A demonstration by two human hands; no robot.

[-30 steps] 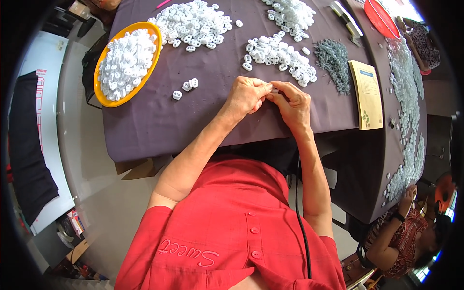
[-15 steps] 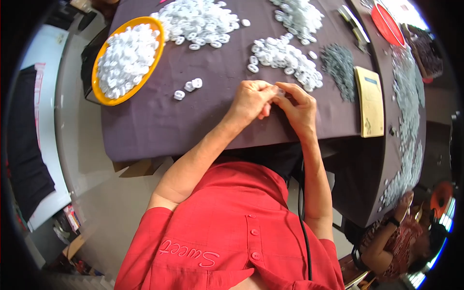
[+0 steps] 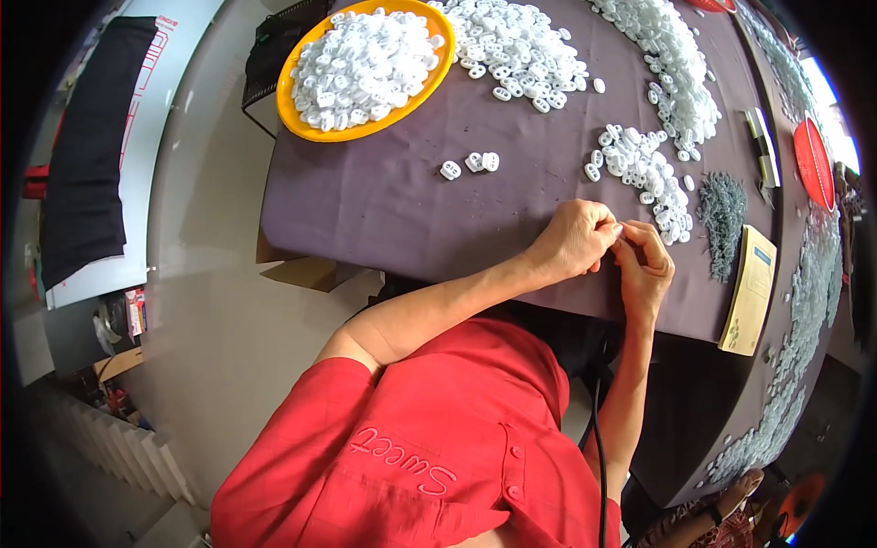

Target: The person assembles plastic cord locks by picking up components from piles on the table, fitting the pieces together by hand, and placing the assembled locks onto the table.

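My left hand (image 3: 580, 239) and my right hand (image 3: 646, 268) meet fingertip to fingertip just above the near part of the table. Both are closed in a pinch, and what sits between the fingertips is too small and covered to name. Right beside my right hand lies a small heap of white oval plastic pieces (image 3: 644, 169) with two holes each. A pile of small dark grey pieces (image 3: 723, 219) is further right; their shape is too fine to tell. To the left of my hands, three white pieces (image 3: 474, 163) lie by themselves.
An orange-yellow basin (image 3: 448, 50) heaped with white pieces stands at the far left. More white heaps (image 3: 521, 55) spread along the back. A tan booklet (image 3: 749, 290) lies at the right edge. Beyond are a red basket (image 3: 812, 163), translucent pieces (image 3: 795, 356) and another person's hand (image 3: 738, 491).
The whole view has swung, so the table and its heaps sit further right and slightly lower. My hands are still pinched together at the fingertips.
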